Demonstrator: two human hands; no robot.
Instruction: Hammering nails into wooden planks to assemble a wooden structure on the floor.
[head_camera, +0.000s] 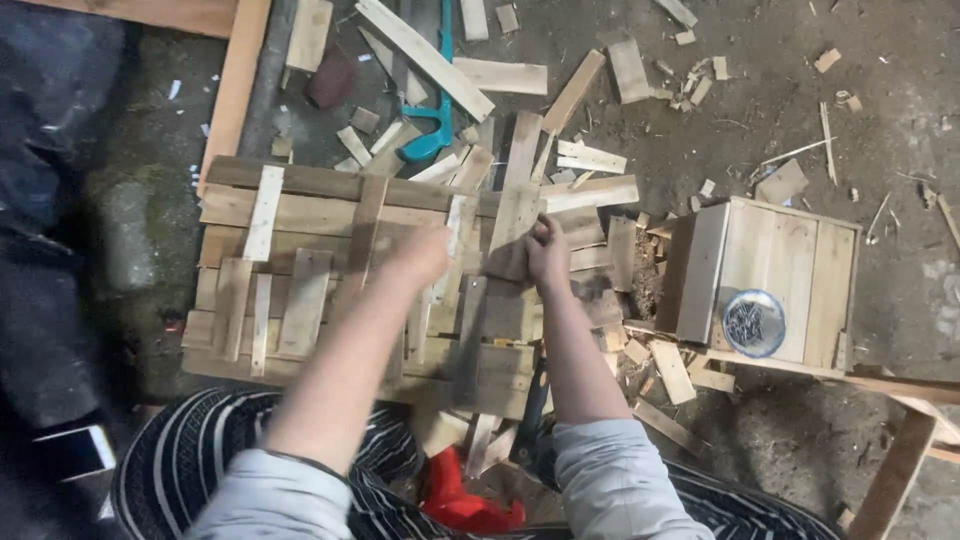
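While grey sleeves and a striped cloth fill the near edge, the right hand (548, 252) is closed around the near end of a short, rough plank (514, 222) lying on a slatted pallet (300, 215) of pale, splintery boards. The left hand (425, 252) is blurred just left of it, touching a thin strip (452, 235); whether it grips cannot be told. To the right stands a boxy wooden crate (790, 270) bearing a round tin of nails (753, 322). Farther off, a teal-handled saw (436, 110) lies among scattered offcuts on the dirty floor (880, 130).

Both hands (548, 255) grip a short plank (512, 235).
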